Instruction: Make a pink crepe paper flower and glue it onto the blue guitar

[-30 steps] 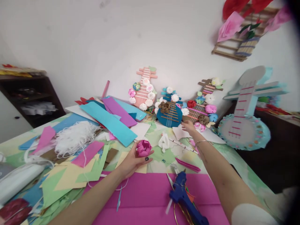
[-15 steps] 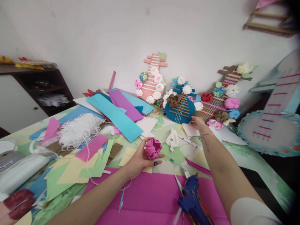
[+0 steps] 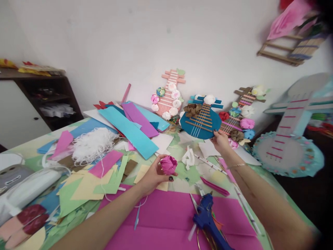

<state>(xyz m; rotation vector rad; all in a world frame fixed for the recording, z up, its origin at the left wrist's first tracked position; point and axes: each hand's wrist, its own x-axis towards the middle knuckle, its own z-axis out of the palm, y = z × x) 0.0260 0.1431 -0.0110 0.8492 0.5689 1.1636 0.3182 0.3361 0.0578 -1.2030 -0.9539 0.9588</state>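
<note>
My left hand (image 3: 153,175) is closed round a pink paper flower (image 3: 169,165), held over the middle of the table. At the centre right, my right hand (image 3: 221,140) pinches the lower right edge of a blue paper lute (image 3: 199,126). The lute has brown frets, white strings, and a brown and a white paper flower on it. It tilts towards me. Between my hands lies a crumpled white paper piece (image 3: 188,158). Nearer to me, a blue glue gun (image 3: 206,215) lies beside scissors (image 3: 194,203) on a magenta sheet (image 3: 161,215).
A peach paper lute (image 3: 168,100) and a brown one (image 3: 234,121) lean at the wall. A grey lute (image 3: 291,135) stands at the right. White yarn (image 3: 91,147), blue paper strips (image 3: 130,130) and green and cream scraps (image 3: 88,184) cover the left side.
My right hand has taken the blue lute's edge and pulled it forward, off its leaning place. The left hand keeps the pink flower. The camera view has shifted slightly.
</note>
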